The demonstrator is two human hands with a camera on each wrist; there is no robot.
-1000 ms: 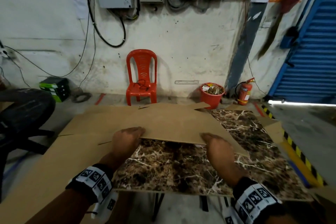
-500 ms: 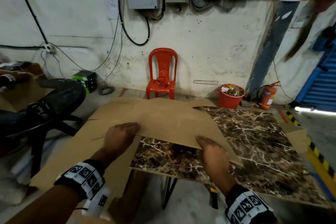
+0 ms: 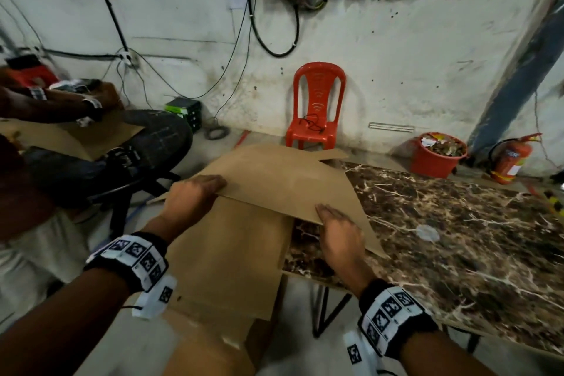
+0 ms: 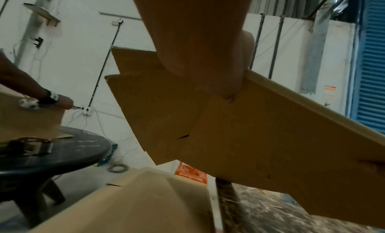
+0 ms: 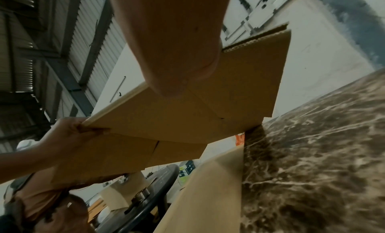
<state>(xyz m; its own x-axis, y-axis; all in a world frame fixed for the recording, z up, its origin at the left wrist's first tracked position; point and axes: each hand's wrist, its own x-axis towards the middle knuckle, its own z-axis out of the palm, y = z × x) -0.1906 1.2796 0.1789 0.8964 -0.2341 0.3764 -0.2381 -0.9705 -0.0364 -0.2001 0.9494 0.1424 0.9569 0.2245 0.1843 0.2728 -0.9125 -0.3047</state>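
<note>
At the near left corner of the marble-patterned table (image 3: 457,238), both hands hold the near edge of a flattened cardboard sheet (image 3: 283,180). The left hand (image 3: 189,201) pinches the left end of that edge, fingers laid over the top and thumb pressed up from beneath (the right wrist view shows this pinch plainly). The right hand (image 3: 338,232) takes the same edge further along, fingers almost straight on top and thumb under the board, so the flap between the two grips is lifted clear of the table. Below the left hand's grip, a second panel of the sheet slopes down past the table's left edge toward the floor. To the right of the right hand's grip the marble top lies bare. Half a second ago a strip of marble showed beneath both hands. Now the sheet has gone leftward with them, so only cardboard lies under the left grip and marble shows only under the right hand and beyond it. Neither hand has changed its hold on the edge. The view has swung left as well: the black round table (image 3: 158,131) and a second person's arm (image 3: 45,107), both well left of the left hand, now fill more of the scene. The red chair (image 3: 317,113) stands beyond the held flap.
</note>
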